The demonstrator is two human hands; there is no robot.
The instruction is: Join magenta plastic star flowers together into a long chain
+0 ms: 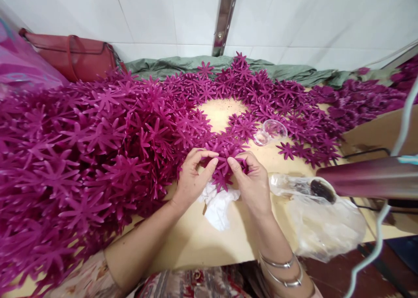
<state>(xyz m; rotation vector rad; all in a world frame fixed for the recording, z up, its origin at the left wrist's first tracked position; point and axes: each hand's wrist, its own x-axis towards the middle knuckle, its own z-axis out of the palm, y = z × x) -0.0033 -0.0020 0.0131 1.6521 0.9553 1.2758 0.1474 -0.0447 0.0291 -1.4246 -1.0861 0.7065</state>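
Note:
My left hand [192, 176] and my right hand [251, 180] meet at the middle of the wooden table [196, 241]. Between them they pinch a magenta star-shaped flower piece [224, 169], thumbs and forefingers closed on its petals. A crumpled white cloth [217, 204] lies on the table just below my hands. A huge heap of the same magenta flower pieces [81, 158] covers the left side and curves round the back of the table.
A small clear plastic cup [272, 130] lies on its side beyond my right hand. A clear plastic bag with something dark in it [320, 215] sits at the right. A red handbag [75, 56] rests against the white wall; a maroon tool [369, 176] with a cord juts in from the right.

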